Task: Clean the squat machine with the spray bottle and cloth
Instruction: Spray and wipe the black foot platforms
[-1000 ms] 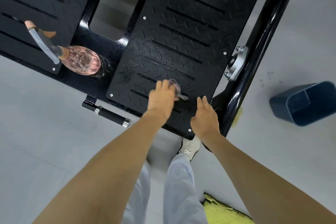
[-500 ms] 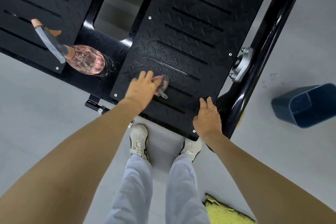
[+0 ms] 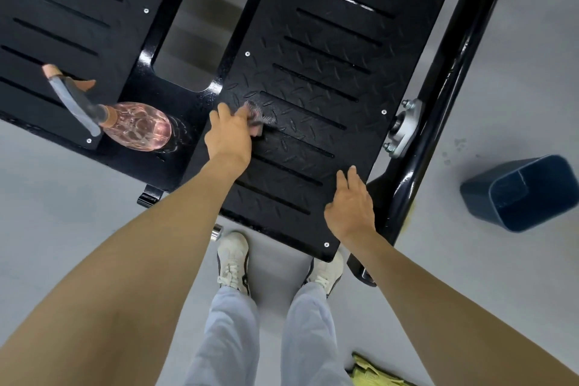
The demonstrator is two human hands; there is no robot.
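The squat machine's black tread-plate footplate point(image 3: 329, 78) fills the upper middle. My left hand point(image 3: 230, 135) presses a small grey-pink cloth point(image 3: 260, 117) against the plate's left part, fingers over the cloth. My right hand point(image 3: 351, 204) rests flat on the plate's lower right corner, fingers straight, holding nothing. A pink clear spray bottle point(image 3: 138, 127) with a grey trigger head lies on its side on the frame between the two footplates, left of my left hand.
A second black footplate point(image 3: 62, 19) lies at the upper left. The machine's black tube frame point(image 3: 438, 122) runs down the right side. A dark blue bin point(image 3: 526, 191) stands on the grey floor at right. A yellow cloth point(image 3: 372, 373) lies by my feet.
My left hand slid the cloth across the plate from the lower middle toward the left and upward. My right hand stayed on the lower right corner. The bottle did not move.
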